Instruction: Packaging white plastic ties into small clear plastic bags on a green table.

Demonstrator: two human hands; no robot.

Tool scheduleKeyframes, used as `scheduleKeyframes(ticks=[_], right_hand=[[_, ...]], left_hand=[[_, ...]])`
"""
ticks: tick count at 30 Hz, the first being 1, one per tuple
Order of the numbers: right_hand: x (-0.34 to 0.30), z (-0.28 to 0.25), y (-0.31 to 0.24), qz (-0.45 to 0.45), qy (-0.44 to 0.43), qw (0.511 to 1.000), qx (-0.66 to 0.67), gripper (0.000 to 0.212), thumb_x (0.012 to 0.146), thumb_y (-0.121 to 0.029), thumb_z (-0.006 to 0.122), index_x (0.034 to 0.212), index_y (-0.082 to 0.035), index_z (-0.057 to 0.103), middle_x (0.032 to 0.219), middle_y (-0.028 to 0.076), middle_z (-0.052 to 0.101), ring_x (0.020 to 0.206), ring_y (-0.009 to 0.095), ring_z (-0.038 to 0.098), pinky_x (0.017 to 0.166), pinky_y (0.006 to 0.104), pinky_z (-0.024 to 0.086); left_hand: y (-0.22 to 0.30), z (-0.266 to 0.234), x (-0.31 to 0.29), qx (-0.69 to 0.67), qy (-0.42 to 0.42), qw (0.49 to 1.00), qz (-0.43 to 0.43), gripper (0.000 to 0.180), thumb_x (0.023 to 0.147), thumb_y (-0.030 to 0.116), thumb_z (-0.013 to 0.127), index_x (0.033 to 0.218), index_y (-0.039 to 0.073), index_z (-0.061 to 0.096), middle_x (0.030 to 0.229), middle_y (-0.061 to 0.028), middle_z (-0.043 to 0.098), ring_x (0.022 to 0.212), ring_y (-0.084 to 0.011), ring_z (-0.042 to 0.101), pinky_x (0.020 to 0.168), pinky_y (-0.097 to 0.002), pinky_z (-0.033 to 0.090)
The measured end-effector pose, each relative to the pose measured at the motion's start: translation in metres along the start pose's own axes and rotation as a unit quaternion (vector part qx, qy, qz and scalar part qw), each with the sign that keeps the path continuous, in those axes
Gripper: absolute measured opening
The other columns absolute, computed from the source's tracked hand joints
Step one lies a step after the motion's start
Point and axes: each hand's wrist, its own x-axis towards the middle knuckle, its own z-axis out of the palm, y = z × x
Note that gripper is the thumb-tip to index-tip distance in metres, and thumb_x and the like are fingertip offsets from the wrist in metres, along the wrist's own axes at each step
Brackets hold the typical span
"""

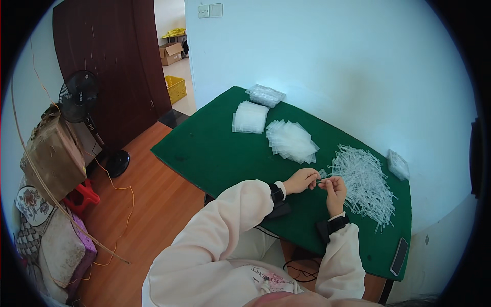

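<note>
Head view: left hand (302, 180) and right hand (335, 193) look pinched on a clear piece (322, 174), clear stick pile (364, 179) off rightward, nearer the right.

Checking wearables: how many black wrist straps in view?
2: the left wrist strap, just behind the left hand, and the right wrist strap, just behind the right hand. No third shows.

Surface finishes, as observed

The bench (204, 148) is covered in matt green cloth. The loose strips (364, 179) are seen as clear, shiny plastic; the fanned sheets (291, 142) as translucent plastic film. Wood-grained, lightly glossy planking is noted on the floor (153, 192), matt, scuffed cardboard on the carton (55, 156).
</note>
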Motion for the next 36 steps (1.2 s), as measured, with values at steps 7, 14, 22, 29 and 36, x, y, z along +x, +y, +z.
scheduleKeyframes(ticks=[7,14,22,29,36], right_hand=[[0.007,-0.005,0.004,-0.008,0.050,0.997,-0.061,0.003,0.087,-0.006,0.050,0.086,-0.004,0.048,0.074,0.001,0.052,0.057,0.005,0.045,0.053,0.0168,0.037],[0.003,-0.004,0.016,-0.013,0.062,0.994,-0.094,0.003,0.087,-0.006,0.050,0.087,-0.004,0.048,0.074,0.001,0.052,0.055,0.005,0.044,0.049,0.0174,0.036],[0.000,-0.009,0.014,0.004,0.059,0.989,-0.133,0.005,0.085,-0.005,0.052,0.089,-0.004,0.049,0.075,0.000,0.051,0.055,0.005,0.045,0.049,0.0182,0.036],[0.015,-0.037,-0.001,-0.039,0.074,0.930,-0.358,0.031,0.075,-0.005,0.061,0.103,-0.005,0.050,0.086,0.006,0.056,0.067,0.015,0.053,0.058,0.0258,0.043],[0.013,-0.076,0.013,-0.070,0.060,0.751,-0.654,0.023,0.067,-0.009,0.062,0.090,-0.011,0.061,0.086,0.010,0.056,0.085,0.030,0.052,0.072,0.0403,0.043]], left_hand=[[0.002,0.002,0.007,-0.002,-0.001,1.000,0.022,0.017,0.091,0.013,0.043,0.092,0.000,0.054,0.068,-0.0032,0.055,0.056,-0.0097,0.051,0.051,-0.0226,0.041],[0.001,0.006,0.000,0.015,-0.001,1.000,0.014,0.017,0.091,0.014,0.042,0.093,0.001,0.054,0.069,-0.0025,0.055,0.056,-0.0087,0.049,0.051,-0.0214,0.040],[0.005,0.007,-0.001,0.061,0.007,0.997,0.037,0.018,0.091,0.014,0.043,0.092,0.001,0.055,0.070,-0.0029,0.055,0.061,-0.0099,0.050,0.057,-0.0233,0.041],[-0.002,-0.012,0.002,0.103,0.030,0.994,-0.003,0.020,0.091,0.018,0.044,0.093,0.003,0.057,0.069,-0.0010,0.055,0.062,-0.0095,0.048,0.058,-0.0235,0.039],[0.001,-0.004,0.006,0.091,0.030,0.995,0.006,0.020,0.092,0.017,0.044,0.095,0.004,0.058,0.068,0.0024,0.052,0.055,-0.0035,0.039,0.050,-0.0175,0.032]])
